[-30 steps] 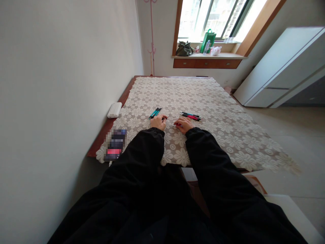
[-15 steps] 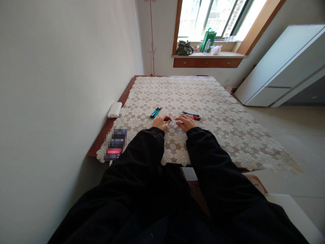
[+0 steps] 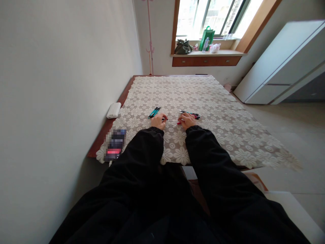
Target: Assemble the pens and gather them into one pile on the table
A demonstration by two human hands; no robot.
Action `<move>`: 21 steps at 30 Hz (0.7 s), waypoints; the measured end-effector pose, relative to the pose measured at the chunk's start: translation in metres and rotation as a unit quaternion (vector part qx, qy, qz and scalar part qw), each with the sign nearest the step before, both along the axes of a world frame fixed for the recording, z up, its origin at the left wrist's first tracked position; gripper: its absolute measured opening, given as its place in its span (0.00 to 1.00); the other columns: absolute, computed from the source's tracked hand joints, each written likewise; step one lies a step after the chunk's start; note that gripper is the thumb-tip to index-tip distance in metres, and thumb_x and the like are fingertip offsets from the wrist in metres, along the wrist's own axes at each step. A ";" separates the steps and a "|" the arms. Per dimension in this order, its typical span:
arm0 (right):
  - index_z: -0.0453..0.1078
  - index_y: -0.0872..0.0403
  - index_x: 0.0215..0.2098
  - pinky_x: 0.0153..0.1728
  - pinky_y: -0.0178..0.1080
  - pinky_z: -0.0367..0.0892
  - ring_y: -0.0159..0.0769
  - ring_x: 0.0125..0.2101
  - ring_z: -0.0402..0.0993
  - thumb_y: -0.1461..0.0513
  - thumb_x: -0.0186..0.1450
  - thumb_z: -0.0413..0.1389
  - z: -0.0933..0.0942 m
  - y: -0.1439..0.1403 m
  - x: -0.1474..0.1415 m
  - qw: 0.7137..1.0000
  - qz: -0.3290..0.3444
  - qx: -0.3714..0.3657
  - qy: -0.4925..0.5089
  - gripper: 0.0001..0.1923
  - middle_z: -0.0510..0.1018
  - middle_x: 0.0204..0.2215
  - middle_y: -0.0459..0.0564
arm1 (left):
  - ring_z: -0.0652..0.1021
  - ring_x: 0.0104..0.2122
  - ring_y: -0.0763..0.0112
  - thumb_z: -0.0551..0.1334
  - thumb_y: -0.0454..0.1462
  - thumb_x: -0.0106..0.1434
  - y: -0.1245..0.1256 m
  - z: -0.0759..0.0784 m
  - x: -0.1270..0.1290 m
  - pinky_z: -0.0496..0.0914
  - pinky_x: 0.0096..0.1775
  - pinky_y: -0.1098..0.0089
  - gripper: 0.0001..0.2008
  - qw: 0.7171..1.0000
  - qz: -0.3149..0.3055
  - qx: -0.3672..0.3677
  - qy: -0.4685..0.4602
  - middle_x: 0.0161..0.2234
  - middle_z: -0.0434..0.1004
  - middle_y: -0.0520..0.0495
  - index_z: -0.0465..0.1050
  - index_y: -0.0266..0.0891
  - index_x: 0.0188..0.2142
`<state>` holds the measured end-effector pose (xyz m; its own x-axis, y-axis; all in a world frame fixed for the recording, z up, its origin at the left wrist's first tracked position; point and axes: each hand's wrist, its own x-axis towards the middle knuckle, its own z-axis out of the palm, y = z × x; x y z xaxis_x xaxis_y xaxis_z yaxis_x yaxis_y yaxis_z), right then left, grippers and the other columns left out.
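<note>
My left hand (image 3: 158,121) is closed, with a small black pen part (image 3: 165,119) pinched at its fingertips. A thin line, like a pen refill (image 3: 171,121), spans the gap towards my right hand (image 3: 187,120). That hand is also closed, and the end of a red pen barrel (image 3: 179,123) pokes out beneath its fingers. Just beyond my left hand lie teal-and-black pens (image 3: 154,112), side by side. Beyond my right hand rests another small group of pens (image 3: 191,114), teal, black and red, partly covered by the fingers.
A lace tablecloth (image 3: 177,91) with flower patterns covers the table. On the left are a white power bank (image 3: 114,110) and a phone (image 3: 115,145) with a cable. A wall borders the left side; bags (image 3: 207,39) sit on the windowsill, and a white cabinet (image 3: 279,64) stands at right.
My hands have moved slightly apart, and the thin refill-like line now shows between them. More of the red barrel end is visible. The view has shifted a little.
</note>
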<state>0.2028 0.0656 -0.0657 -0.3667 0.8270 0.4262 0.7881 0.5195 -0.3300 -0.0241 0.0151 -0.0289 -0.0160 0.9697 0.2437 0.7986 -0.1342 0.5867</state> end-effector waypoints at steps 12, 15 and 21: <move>0.78 0.48 0.35 0.53 0.51 0.58 0.48 0.49 0.69 0.61 0.69 0.55 0.000 -0.003 0.000 0.999 -0.027 0.025 -0.023 0.09 0.80 0.47 0.53 | 0.79 0.53 0.59 0.68 0.39 0.61 0.000 -0.007 0.000 0.68 0.61 0.57 0.03 0.998 -0.062 0.031 0.005 0.47 0.85 0.48 0.82 0.45 0.32; 0.77 0.48 0.36 0.52 0.51 0.58 0.48 0.49 0.69 0.60 0.69 0.55 -0.004 -0.002 0.003 0.998 -0.054 0.037 -0.011 0.09 0.80 0.47 0.53 | 0.78 0.54 0.59 0.69 0.40 0.59 -0.004 -0.004 0.000 0.67 0.62 0.56 0.02 0.997 -0.068 0.025 0.011 0.48 0.84 0.49 0.83 0.46 0.32; 0.79 0.47 0.41 0.53 0.51 0.59 0.48 0.51 0.70 0.63 0.67 0.55 -0.003 -0.002 0.002 0.999 -0.019 0.029 -0.004 0.10 0.80 0.49 0.52 | 0.75 0.59 0.54 0.72 0.38 0.54 -0.010 0.000 0.003 0.59 0.67 0.49 0.05 0.995 -0.095 0.009 0.025 0.53 0.82 0.51 0.83 0.47 0.32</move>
